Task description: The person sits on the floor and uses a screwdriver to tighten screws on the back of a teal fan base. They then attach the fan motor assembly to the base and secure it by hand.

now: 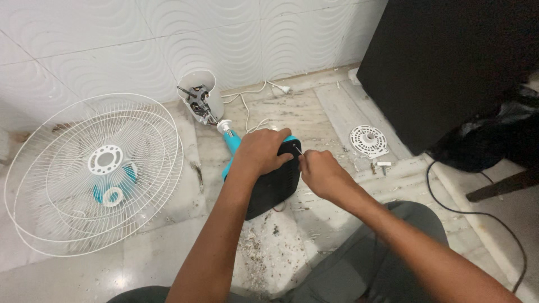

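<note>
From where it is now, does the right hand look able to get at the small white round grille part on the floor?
Probably yes: the right hand is at the black fan base, and the white round part lies on bare floor beside it, nothing between them.

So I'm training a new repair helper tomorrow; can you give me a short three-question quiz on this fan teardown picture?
1. True or false: the left hand rests on top of the black fan base.
2. What lies on the floor at the left? A) the white wire guards B) a toolbox C) a bucket
3. What stands against the tiled wall, behind the teal neck?

Key:
1. True; the right hand pinches something small at the base's upper edge.
2. A
3. The exposed fan motor in its white housing, with its white cord beside it.
</note>
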